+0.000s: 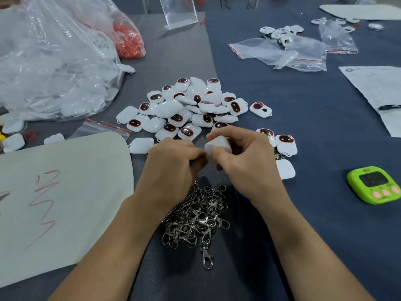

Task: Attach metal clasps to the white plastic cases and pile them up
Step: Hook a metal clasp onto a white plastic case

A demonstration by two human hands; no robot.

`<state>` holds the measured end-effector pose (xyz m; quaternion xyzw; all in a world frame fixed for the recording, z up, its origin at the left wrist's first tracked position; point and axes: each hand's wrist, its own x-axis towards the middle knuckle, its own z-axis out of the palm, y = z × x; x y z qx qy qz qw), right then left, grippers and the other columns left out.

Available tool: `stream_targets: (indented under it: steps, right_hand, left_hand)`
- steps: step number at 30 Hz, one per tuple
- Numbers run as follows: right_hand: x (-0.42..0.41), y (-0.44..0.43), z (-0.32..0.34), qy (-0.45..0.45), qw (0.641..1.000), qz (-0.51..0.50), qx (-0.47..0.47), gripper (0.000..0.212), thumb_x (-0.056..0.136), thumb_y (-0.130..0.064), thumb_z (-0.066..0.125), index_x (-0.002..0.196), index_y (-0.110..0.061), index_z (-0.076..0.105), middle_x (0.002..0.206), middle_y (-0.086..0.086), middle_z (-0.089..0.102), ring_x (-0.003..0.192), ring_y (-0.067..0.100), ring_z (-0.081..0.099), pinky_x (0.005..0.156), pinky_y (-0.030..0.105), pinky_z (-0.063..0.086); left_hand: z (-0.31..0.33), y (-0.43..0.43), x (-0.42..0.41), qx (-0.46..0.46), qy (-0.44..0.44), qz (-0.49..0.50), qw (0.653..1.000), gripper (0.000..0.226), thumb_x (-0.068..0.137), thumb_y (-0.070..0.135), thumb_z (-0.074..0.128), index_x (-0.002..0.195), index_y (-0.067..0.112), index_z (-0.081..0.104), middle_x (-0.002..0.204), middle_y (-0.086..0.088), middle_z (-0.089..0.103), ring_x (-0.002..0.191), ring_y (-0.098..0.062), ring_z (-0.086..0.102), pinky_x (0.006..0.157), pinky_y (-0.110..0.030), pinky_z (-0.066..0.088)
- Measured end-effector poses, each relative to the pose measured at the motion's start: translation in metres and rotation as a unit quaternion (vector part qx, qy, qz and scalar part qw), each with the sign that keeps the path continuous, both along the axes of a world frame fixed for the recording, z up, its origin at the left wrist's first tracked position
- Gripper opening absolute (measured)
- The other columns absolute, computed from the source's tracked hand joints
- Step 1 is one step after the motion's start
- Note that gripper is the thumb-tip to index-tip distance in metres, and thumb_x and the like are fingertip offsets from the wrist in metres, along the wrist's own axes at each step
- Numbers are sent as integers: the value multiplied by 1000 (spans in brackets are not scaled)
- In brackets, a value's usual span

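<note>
My right hand (245, 155) grips a white plastic case (218, 145) just above the table, thumb across its near face. My left hand (173, 159) is curled tight against the case's left edge; what its fingertips pinch is hidden. A heap of white cases (186, 107), many with dark red-ringed windows, lies just beyond both hands. A pile of metal clasps (195, 216) sits between my forearms. A few cases (284, 144) lie to the right of my right hand, one with a clasp on it.
A large clear bag of white cases (54, 68) fills the left, with a bag of red rings (130, 40) behind it. White sheet (65, 192) at near left. Green timer (375, 184) at right. Empty zip bags (282, 53) and paper (377, 88) at far right.
</note>
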<state>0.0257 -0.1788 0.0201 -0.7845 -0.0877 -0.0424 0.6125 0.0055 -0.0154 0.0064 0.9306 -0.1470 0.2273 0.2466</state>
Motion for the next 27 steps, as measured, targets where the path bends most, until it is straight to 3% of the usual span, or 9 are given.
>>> stream_targets:
  steps: [2, 5, 7, 11, 17, 20, 22, 24, 27]
  right_hand:
    - [1, 0, 2, 48, 997, 1, 68, 25, 83, 3, 66, 88, -19, 78, 69, 10, 71, 49, 25, 59, 45, 28, 47]
    - [7, -4, 10, 218, 941, 23, 258, 21, 90, 9, 58, 92, -5, 73, 70, 12, 72, 46, 18, 59, 42, 20, 44]
    - [9, -6, 11, 282, 911, 37, 297, 19, 93, 6, 55, 95, -4, 72, 69, 11, 72, 48, 16, 60, 43, 19, 45]
    - [8, -8, 11, 308, 884, 70, 345, 18, 97, 3, 54, 99, -4, 71, 73, 12, 73, 52, 15, 63, 46, 18, 49]
    - [4, -6, 13, 272, 896, 69, 345, 19, 95, 5, 57, 97, -6, 72, 74, 11, 72, 50, 15, 61, 45, 18, 47]
    - [1, -4, 13, 168, 950, 35, 260, 23, 88, 10, 61, 94, -8, 75, 73, 13, 71, 47, 17, 57, 43, 21, 43]
    - [-3, -2, 9, 44, 991, -6, 128, 26, 83, 7, 65, 91, -15, 77, 74, 10, 72, 51, 20, 57, 46, 26, 45]
    - [-7, 2, 5, -78, 996, -24, -23, 25, 82, -1, 71, 92, -23, 78, 77, 0, 73, 63, 15, 64, 58, 27, 53]
    - [-7, 5, 5, -62, 998, -19, -2, 22, 81, -5, 69, 92, -23, 78, 73, -1, 72, 58, 12, 63, 56, 27, 53]
  left_hand:
    - [0, 0, 0, -26, -1, 10, 1000, 11, 85, 29, 72, 87, 23, 81, 73, 10, 68, 70, -16, 59, 67, -33, 48]
    - [-1, -2, 3, -216, 60, 33, 974, 15, 78, 22, 84, 81, 35, 77, 70, 18, 68, 65, -3, 60, 61, -14, 44]
    - [-2, -4, 4, -292, 117, 24, 949, 19, 77, 20, 87, 83, 36, 79, 72, 18, 72, 64, 1, 62, 60, -13, 47]
    - [4, -8, 5, -423, 163, -21, 891, 20, 82, 9, 81, 88, 28, 82, 82, 9, 78, 75, -2, 71, 68, -14, 52]
    - [11, -8, 3, -476, 161, -21, 864, 18, 78, 9, 79, 81, 26, 82, 75, 5, 77, 68, -1, 66, 66, -15, 50]
    - [7, -6, 3, -385, 133, 3, 913, 10, 75, 17, 79, 78, 26, 82, 73, 0, 73, 68, -13, 65, 65, -28, 51]
    - [5, -5, 1, -260, 92, 19, 961, 4, 77, 21, 78, 79, 21, 81, 69, 1, 68, 67, -19, 63, 63, -36, 50]
    - [4, -2, -1, -119, 25, 3, 993, 9, 80, 20, 74, 79, 13, 80, 68, 0, 66, 68, -25, 61, 66, -41, 48]
    - [3, 3, 0, 7, -69, -16, 997, 13, 85, 15, 71, 78, 6, 77, 67, -3, 62, 65, -27, 57, 69, -40, 43]
